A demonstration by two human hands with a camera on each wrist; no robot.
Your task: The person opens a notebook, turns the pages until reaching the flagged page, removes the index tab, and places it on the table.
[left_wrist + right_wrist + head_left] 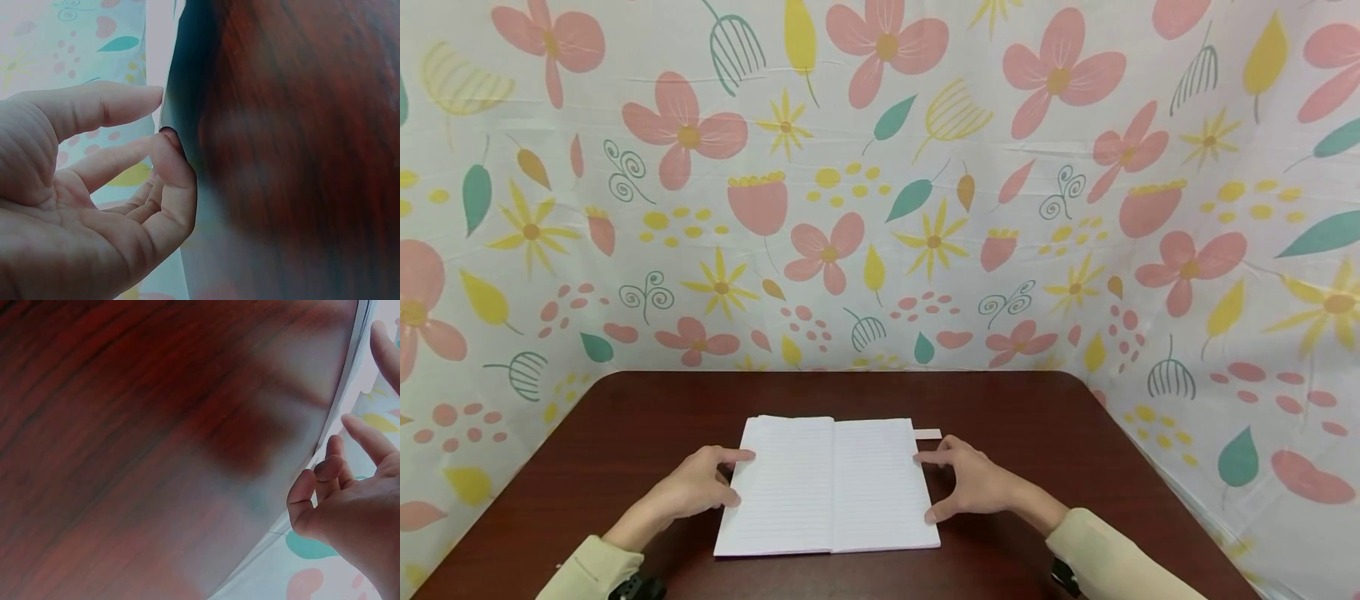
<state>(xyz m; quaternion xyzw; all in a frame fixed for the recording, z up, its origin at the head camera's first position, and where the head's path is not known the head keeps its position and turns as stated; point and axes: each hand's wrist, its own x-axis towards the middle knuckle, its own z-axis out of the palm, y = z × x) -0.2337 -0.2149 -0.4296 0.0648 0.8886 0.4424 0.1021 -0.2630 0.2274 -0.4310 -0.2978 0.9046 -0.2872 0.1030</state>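
An open notebook [782, 487] with blank ruled pages lies on the dark wooden table. At its left edge is my left hand [696, 483], index fingertip over the page's margin and thumb at the edge lower down. The left wrist view shows this hand [119, 169] with thumb and index stretched toward the edge, the other fingers bent. On the opposite side, my right hand [976, 481] touches the right page's edge with index finger and thumb spread apart. In the right wrist view that hand [350, 494] has its lower fingers loosely curled.
A short pale strip [928, 434] sticks out past the notebook's upper right edge. The brown table [1022, 408] has rounded far corners. Behind it and along its sides hangs a white cloth [880, 167] printed with flowers and leaves.
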